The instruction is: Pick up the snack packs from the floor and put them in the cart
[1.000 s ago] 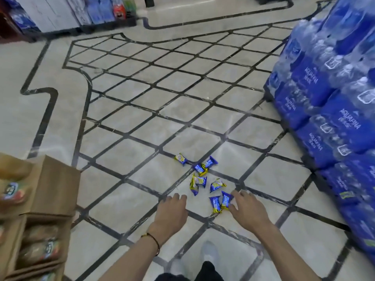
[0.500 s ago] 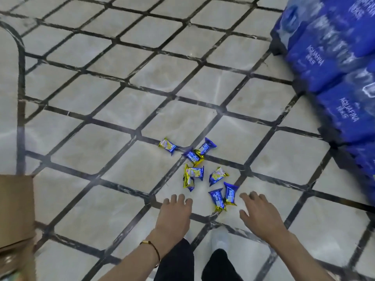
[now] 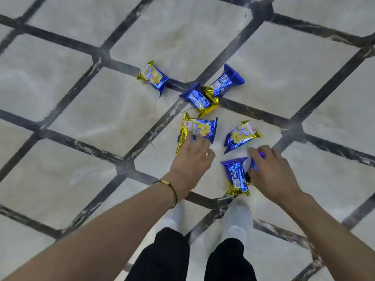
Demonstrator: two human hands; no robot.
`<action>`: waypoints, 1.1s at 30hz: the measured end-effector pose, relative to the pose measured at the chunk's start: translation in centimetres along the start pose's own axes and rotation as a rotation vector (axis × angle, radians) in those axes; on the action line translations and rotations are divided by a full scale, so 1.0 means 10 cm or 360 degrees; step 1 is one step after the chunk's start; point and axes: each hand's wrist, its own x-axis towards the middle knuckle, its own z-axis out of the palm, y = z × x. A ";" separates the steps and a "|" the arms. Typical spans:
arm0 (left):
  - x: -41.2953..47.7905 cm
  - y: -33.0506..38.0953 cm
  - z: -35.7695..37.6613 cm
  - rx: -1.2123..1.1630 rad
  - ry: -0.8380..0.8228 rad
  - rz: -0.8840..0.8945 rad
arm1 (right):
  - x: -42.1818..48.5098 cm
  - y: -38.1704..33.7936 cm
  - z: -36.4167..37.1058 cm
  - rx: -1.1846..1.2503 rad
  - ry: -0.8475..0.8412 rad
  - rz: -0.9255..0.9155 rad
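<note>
- Looking straight down at a pale marble floor (image 3: 81, 98) crossed by dark diagonal lines; seven blue-and-gold snack packs (image 3: 235, 137) lie scattered on it, just ahead of the person's feet
- A thin bracelet (image 3: 168, 184) circles the left wrist
- The leftmost pack (image 3: 153, 78) lies alone at 11 o'clock of the cluster, well apart from both hands
- The left hand (image 3: 190, 161) reaches forward with its fingers nearly straight and slightly spread; the fingertips rest on the near edge of the centre pack (image 3: 199, 128) without closing round it
- At 12 o'clock, a flat pack (image 3: 195, 98) and a tilted pack (image 3: 227, 81) touch at their gold ends
- At 3 o'clock a free pack (image 3: 243, 133) lies just beyond the right fingertips
- At 5 o'clock the near pack (image 3: 236, 175) lies just beside the right thumb
- The right hand (image 3: 272, 171), a little blurred, curls its fingers and thumb round a half-hidden pack (image 3: 256, 164) that is on the floor
- At 6 o'clock, white socks (image 3: 237, 220) and black trousers (image 3: 227, 260)
</note>
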 end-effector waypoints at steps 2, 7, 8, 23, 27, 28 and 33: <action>0.25 -0.01 0.26 0.0075 -0.0033 -0.0003 | 0.22 0.06 0.24 -0.0014 -0.0012 -0.0030; 0.61 -0.12 0.81 0.0077 -0.0021 -0.0112 | 0.71 0.12 0.56 -0.0116 0.0014 -0.0064; 0.65 -0.13 0.89 0.0058 -0.0046 -0.0121 | 0.80 0.13 0.59 -0.0139 0.0035 -0.0081; 0.66 -0.06 1.50 -0.0329 -0.0096 -0.0446 | 1.38 0.11 0.89 -0.0374 0.0177 0.0027; 0.55 -0.02 1.39 -0.0406 -0.0082 -0.0477 | 1.20 0.01 0.76 -0.0295 0.0153 0.0140; 0.50 0.00 1.30 -0.0431 -0.0097 -0.0497 | 1.13 -0.02 0.69 -0.0284 0.0143 0.0152; 0.17 0.06 0.63 -0.0523 -0.0192 -0.0569 | 0.66 -0.12 0.22 -0.0174 0.0163 0.0160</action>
